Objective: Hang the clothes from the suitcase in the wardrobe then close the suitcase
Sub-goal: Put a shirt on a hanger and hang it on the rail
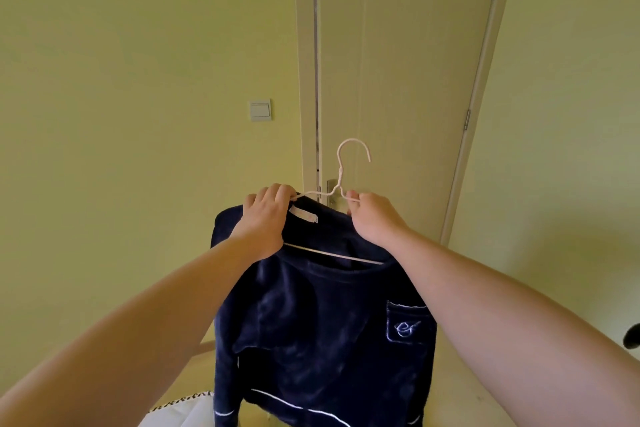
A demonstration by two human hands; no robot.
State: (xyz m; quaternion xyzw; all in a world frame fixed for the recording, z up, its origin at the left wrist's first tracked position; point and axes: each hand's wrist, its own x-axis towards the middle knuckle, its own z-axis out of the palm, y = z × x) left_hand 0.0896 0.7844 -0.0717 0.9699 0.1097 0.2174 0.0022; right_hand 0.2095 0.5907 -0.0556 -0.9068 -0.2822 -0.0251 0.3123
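A pale wall is filling the left and far side, with a closed door standing right of it. In front of the door, a dark blue top is hanging from a white wire hanger, its chest pocket showing on the right. Both bare arms are reaching forward and slightly up. The left hand is gripping the hanger's left shoulder together with the collar, fingers curling over the wire. The right hand is pinching the hanger's right shoulder just below the hook. The top is drooping beneath both hands, and the bottom edge is cutting off its hem. The door handle is peeking out behind the hanger, mostly hidden. A light switch is sitting on the wall to the left.
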